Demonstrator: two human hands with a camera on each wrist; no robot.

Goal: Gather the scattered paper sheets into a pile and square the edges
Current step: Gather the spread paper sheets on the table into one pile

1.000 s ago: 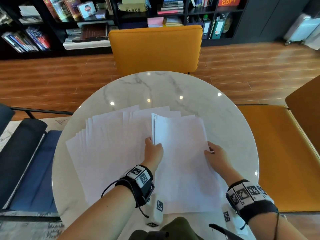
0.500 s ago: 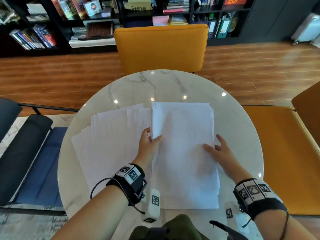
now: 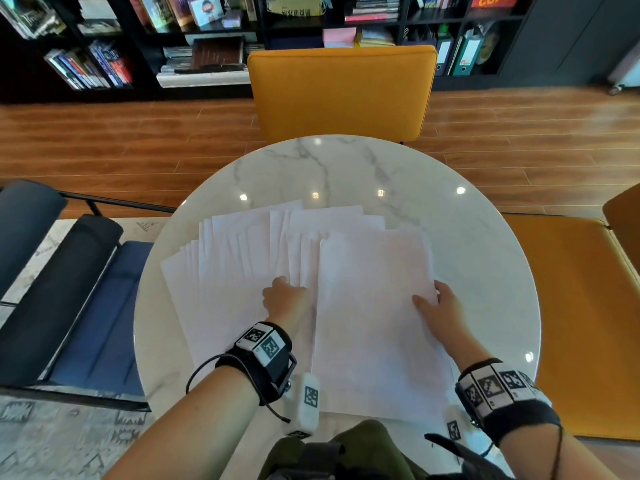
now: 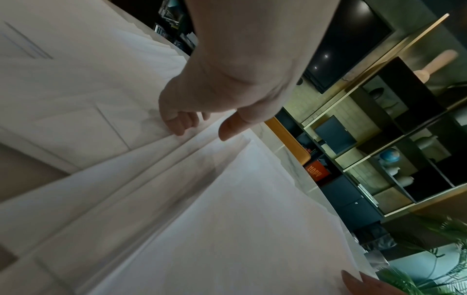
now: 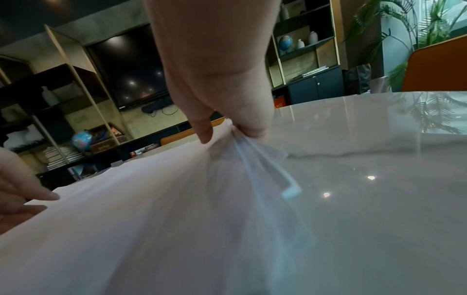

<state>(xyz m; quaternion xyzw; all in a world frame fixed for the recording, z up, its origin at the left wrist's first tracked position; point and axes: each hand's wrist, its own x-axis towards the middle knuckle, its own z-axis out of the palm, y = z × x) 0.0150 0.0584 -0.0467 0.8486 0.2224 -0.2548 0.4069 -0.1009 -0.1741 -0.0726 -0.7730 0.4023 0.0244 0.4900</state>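
A pile of white paper sheets [image 3: 374, 323] lies on the right half of the round marble table [image 3: 346, 168]. Several more sheets [image 3: 235, 271] are fanned out to its left, overlapping. My right hand [image 3: 433, 296] pinches the pile's right edge between thumb and fingers; in the right wrist view that hand [image 5: 222, 131] lifts the edge off the table [image 5: 379, 179]. My left hand [image 3: 287, 285] sits at the pile's left edge. In the left wrist view the left hand [image 4: 202, 127] has curled fingers and thumb pinching sheet edges between the fan [image 4: 76, 89] and the pile [image 4: 240, 229].
An orange chair [image 3: 341, 95] stands behind the table and an orange bench [image 3: 571, 306] to the right. A dark blue chair [image 3: 69, 306] is at the left. A small white tagged device [image 3: 309, 400] lies at the table's near edge. Bookshelves line the far wall.
My right hand went from lying flat on the pile to pinching and lifting its right edge. My left hand curled its fingers at the pile's left edge. The pile slid nearer to me.
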